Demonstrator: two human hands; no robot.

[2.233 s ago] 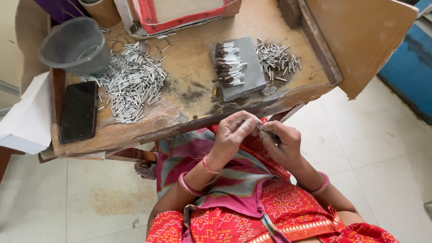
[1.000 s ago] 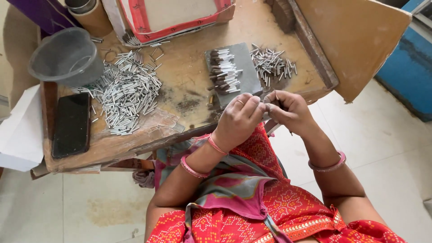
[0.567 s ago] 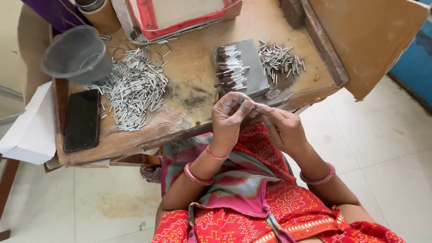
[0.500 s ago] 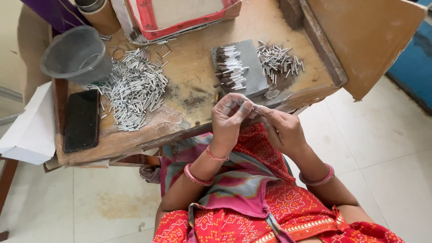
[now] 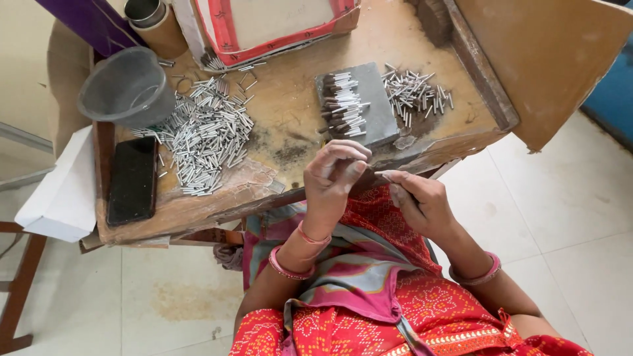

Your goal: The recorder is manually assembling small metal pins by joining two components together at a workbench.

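Seated at a worn wooden work table point(image 5: 422, 29), you hold both hands together just past its near edge, above your lap. Your left hand point(image 5: 336, 178) is curled with fingertips pinched on one end of a small dark stick-like piece point(image 5: 369, 179), and your right hand point(image 5: 419, 201) grips the other end between thumb and forefinger; what the piece is stays too small to tell. Compared with two seconds ago, your hands have risen from low over your lap to the table's edge and drawn close together, which suggests the piece is now being worked on rather than just picked up. Just beyond your hands, a grey slab point(image 5: 372, 105) carries a row of finished-looking dark-tipped tubes point(image 5: 343, 109), with a small heap of short metal tubes point(image 5: 415, 92) to its right. A larger heap of silver tubes point(image 5: 204, 135) spreads at left, beside a grey plastic bowl point(image 5: 125, 92) and a black phone point(image 5: 132, 179)
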